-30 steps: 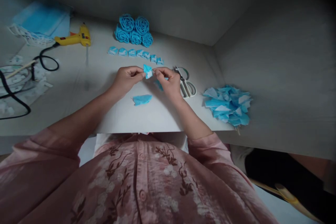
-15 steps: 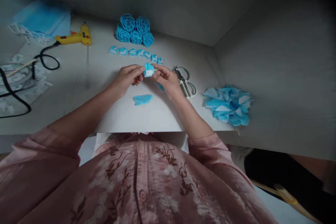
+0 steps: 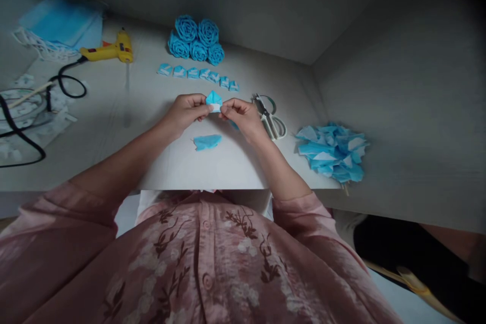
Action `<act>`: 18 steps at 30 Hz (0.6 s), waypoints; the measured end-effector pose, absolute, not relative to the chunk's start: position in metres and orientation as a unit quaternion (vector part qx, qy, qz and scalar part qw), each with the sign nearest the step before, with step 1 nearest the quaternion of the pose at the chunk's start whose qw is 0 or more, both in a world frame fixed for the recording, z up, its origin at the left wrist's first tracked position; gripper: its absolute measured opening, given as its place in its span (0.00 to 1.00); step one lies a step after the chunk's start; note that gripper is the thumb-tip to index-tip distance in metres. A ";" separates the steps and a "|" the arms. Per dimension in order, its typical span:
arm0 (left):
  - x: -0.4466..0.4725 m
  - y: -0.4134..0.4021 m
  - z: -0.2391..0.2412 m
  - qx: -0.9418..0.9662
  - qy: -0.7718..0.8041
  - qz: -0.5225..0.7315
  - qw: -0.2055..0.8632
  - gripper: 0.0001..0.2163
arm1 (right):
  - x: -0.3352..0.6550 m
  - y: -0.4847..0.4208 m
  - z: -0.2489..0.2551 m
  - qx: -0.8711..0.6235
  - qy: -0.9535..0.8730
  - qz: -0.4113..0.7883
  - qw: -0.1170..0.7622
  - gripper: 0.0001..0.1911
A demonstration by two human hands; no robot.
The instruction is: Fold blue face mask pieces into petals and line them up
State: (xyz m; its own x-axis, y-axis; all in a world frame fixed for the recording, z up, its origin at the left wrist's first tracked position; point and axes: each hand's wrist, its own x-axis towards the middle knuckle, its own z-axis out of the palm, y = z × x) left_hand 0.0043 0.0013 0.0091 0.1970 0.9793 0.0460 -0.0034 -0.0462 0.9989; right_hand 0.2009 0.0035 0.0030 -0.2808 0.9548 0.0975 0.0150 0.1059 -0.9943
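Note:
My left hand and my right hand meet above the white table, both pinching a small folded blue-and-white piece between their fingertips. Under my right hand a bit of another blue scrap shows. A loose blue piece lies flat on the table just below my hands. Beyond them runs a row of several small folded blue pieces, and behind that a cluster of blue rolled roses.
White-handled scissors lie right of my right hand. A heap of cut blue scraps sits at the right edge. A yellow glue gun with black cord and a stack of blue face masks are at far left.
The blue piece between my fingertips has been folded smaller and turned so its point faces up. My hands stayed in place, fingers closing in tighter.

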 end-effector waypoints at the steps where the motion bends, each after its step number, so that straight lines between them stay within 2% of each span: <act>1: 0.004 0.002 0.009 0.552 0.439 0.463 0.537 0.10 | 0.200 0.003 0.003 -0.405 -0.603 0.523 0.445 0.14; 5: 0.004 0.003 0.012 0.517 0.465 0.506 0.510 0.07 | 0.198 0.004 0.001 -0.435 -0.603 0.481 0.464 0.12; 9: 0.007 -0.004 0.017 0.572 0.499 0.526 0.384 0.09 | 0.196 0.003 0.000 -0.452 -0.607 0.444 0.479 0.13; 11: 0.011 -0.008 0.017 0.609 0.505 0.503 0.348 0.06 | 0.195 0.002 0.000 -0.445 -0.617 0.435 0.482 0.15; 14: 0.015 -0.011 0.013 0.632 0.505 0.477 0.344 0.01 | 0.193 0.000 -0.001 -0.439 -0.630 0.429 0.476 0.17; 18: 0.015 -0.008 0.008 0.629 0.510 0.473 0.346 0.01 | 0.193 -0.001 0.000 -0.431 -0.640 0.422 0.475 0.19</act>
